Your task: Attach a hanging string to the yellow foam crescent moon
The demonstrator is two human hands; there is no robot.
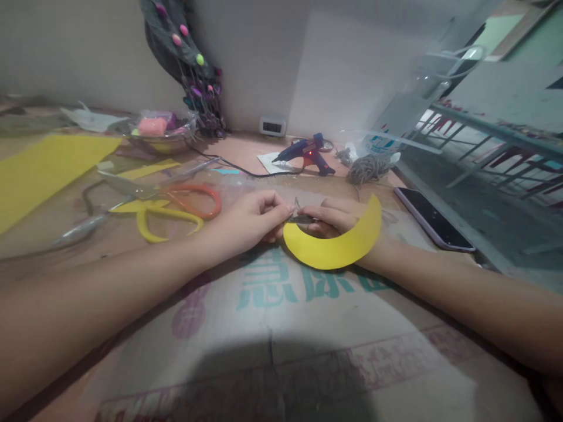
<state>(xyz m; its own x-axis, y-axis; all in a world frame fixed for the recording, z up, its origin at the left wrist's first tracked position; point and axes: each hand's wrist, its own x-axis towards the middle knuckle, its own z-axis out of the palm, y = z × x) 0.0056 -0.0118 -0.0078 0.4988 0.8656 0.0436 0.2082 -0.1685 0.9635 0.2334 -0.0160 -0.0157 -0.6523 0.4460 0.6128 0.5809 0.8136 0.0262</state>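
Note:
A yellow paper crescent (332, 249) hangs between my hands, its curve toward me and its right tip over my right wrist. My left hand (261, 217) pinches with thumb and forefinger at the crescent's left tip. Closed around a small dark, thin object (303, 220) is my right hand (336, 217), its fingers partly behind the crescent. A fine grey strand (297, 203) sticks up between the fingertips; what it belongs to is too small to tell. Scissors (176, 199) with one orange and one yellow handle lie open, left of my left hand.
A blue glue gun (305, 153) with a red light stands behind my hands. Grey yarn (369, 169) and a phone (433, 218) are on the right. On the left lie a yellow sheet (48, 170) and a bowl (160, 140) of packets. Printed plastic (229, 351) covers the tabletop.

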